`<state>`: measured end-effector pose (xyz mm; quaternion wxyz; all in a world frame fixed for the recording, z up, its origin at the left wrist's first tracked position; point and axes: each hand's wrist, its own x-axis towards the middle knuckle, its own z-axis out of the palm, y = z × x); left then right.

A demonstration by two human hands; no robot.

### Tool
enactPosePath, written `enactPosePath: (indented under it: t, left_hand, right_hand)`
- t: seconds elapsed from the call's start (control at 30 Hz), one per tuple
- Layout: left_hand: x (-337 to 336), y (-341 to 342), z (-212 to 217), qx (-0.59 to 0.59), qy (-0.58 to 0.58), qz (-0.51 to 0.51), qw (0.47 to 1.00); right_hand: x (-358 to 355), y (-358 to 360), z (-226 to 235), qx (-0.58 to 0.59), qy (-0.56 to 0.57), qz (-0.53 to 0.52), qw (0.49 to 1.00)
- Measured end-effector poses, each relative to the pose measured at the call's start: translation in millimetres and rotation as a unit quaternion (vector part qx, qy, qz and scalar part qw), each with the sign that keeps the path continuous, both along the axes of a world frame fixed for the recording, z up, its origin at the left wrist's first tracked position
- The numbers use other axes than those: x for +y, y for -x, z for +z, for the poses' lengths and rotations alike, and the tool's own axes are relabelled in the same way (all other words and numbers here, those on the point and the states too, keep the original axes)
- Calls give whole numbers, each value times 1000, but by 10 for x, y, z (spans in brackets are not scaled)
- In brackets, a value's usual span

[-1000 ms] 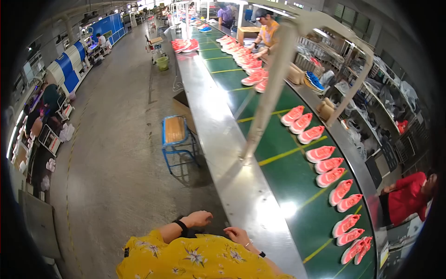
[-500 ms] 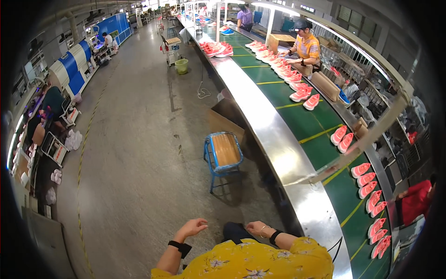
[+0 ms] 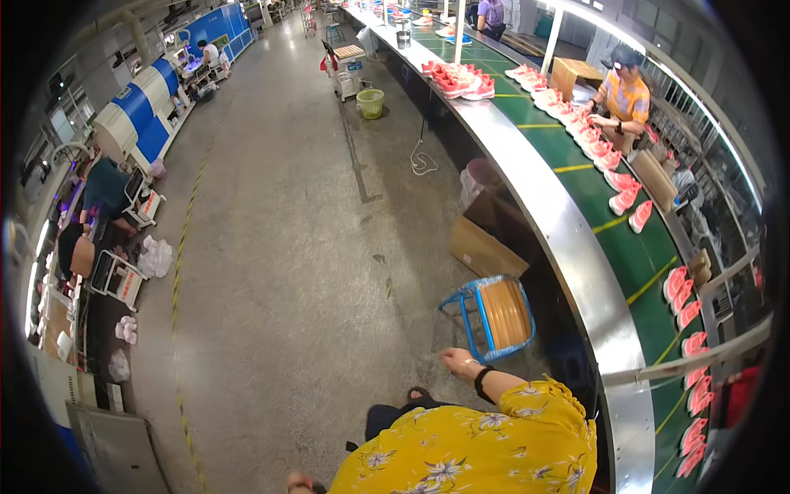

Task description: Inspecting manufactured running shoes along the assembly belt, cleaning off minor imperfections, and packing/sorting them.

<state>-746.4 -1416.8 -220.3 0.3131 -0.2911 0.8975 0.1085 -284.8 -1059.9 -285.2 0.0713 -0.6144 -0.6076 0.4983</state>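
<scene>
My right hand (image 3: 461, 364) hangs in front of me, just left of a blue-framed stool (image 3: 504, 313) with a wooden seat. Its fingers are loosely bent, and I see nothing in them. A dark band and a thin bracelet circle that wrist. At the lower edge, my left hand (image 3: 299, 481) shows only in part and is blurred, so its fingers cannot be made out. On my right, a green conveyor belt (image 3: 605, 240) with yellow lines carries coral-pink sneakers (image 3: 594, 142); neither hand touches them.
A metal ledge (image 3: 568, 239) runs along the belt. Beneath it lies an open cardboard box (image 3: 485, 247). A yellow-green basket (image 3: 370, 103) and a wheeled cart (image 3: 347, 70) stand ahead. Across the belt works a person in orange (image 3: 629, 97). Machines (image 3: 136, 123) line the left.
My view has shifted: the stool and belt now appear farther right. My left hand has dropped to the lower edge. My right hand has swung forward beside the stool.
</scene>
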Motion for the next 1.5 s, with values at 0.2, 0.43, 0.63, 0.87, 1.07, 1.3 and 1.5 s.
enactPosePath:
  t: [0.2,0.43,0.63,0.87,1.07,1.3,1.5]
  left_hand:
    - [2051,1895,-420,22,-118,-166,979]
    - [4790,3556,-638,30,-243,-426,871]
    - [8756,3771,249,143,-398,-491,761]
    - [11816,1897,-33,-102,-443,-596,662]
    - [13384,844,191,-350,-261,-726,532]
    - [16401,-899,250,15,-452,-792,410]
    - [18685,-2405,944,260,-463,-764,366]
  right_hand:
    - [1617,1855,567,91,-44,100,990]
    - [2053,1614,-954,-286,114,282,909]
    - [2996,1477,-1062,-192,268,-102,939]
    - [5356,1449,-1471,-268,79,-10,960]
    - [7723,1395,-504,27,9,-299,954]
    - [10468,758,862,-35,-322,-274,906]
    - [12610,554,1598,-168,-464,-245,835]
